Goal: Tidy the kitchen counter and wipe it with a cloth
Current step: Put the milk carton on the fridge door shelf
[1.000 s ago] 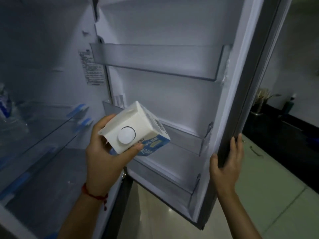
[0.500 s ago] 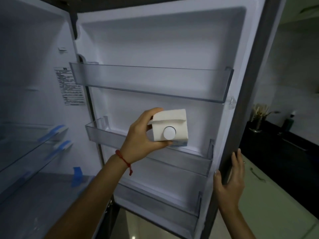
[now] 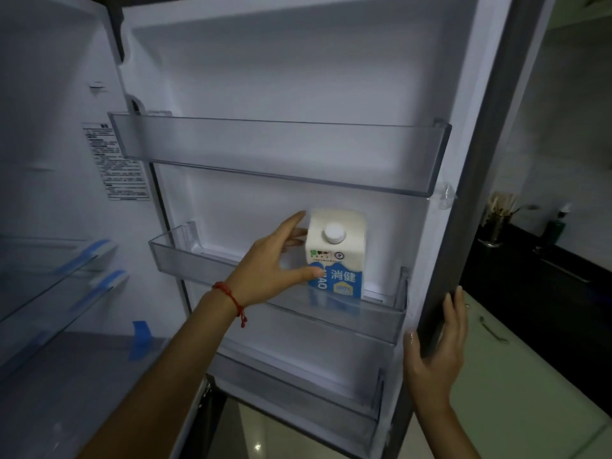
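You are facing the inside of an open white refrigerator door with 3 clear plastic door bins; the top bin holds nothing you can see, and the bottom bin is partly cut off by your arms. A white and blue gable-top carton with a round white screw cap stands upright in the middle clear bin, toward its right end, its base blurred behind the bin's front wall. Your left hand, a red string bracelet at its wrist, lies against the carton's left side with fingers nearly straight; the thumb touches the blue front, the fingertips reach behind the carton and are partly hidden; the hold is loose, not a closed grip. Your right hand holds the door's grey outer edge, thumb on the inner face, fingers wrapped round the outside. At left, glass shelves with blue tape are blurred; a printed label on the inner wall is too small to read. At far right, a dark counter carries dim items that are hard to make out.
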Demonstrator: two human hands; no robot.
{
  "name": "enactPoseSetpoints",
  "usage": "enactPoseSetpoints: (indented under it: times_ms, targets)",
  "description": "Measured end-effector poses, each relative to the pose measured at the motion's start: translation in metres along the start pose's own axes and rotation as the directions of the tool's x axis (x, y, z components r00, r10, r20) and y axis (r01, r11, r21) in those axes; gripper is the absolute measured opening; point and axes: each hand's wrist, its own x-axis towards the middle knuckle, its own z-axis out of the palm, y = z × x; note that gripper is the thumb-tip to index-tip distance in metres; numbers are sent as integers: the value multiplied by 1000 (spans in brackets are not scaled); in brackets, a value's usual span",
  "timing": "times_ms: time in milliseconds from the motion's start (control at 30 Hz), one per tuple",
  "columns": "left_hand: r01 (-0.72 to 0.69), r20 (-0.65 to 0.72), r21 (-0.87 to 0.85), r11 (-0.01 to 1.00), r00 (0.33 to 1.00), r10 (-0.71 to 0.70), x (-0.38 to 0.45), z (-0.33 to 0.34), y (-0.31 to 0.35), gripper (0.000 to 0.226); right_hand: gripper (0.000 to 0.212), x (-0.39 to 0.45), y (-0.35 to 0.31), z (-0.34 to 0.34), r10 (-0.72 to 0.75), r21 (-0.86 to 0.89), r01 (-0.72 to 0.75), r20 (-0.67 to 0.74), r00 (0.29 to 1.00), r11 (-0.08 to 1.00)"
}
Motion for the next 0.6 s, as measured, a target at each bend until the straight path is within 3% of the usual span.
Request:
enactPoseSetpoints:
  times_ms: [100, 200, 267, 433, 600]
  targets:
    - [8, -135, 234, 972, 991, 24, -26, 7, -6, 99, 66, -5, -6, -2, 1, 10, -1, -2, 1000, 1000]
    - [-86, -314, 468, 880, 914, 256, -51, 18, -18, 72, 66, -12, -13, -5, -3, 10, 3, -1, 1000, 1000]
    - [-121, -349, 533, 837, 870, 348, -64, 24, -25, 57, 67, -18, -21, -8, -2, 6, 2, -1, 1000, 1000]
    - [-177, -328, 580, 796, 843, 426, -95, 21, -34, 44, 66, -40, -47, -19, -16, -18, 16, 11, 1000, 1000]
    - [-137, -335, 523, 841, 874, 351, -122, 2, -30, 51, 57, -68, -76, -37, -72, -63, 73, 22, 997, 995]
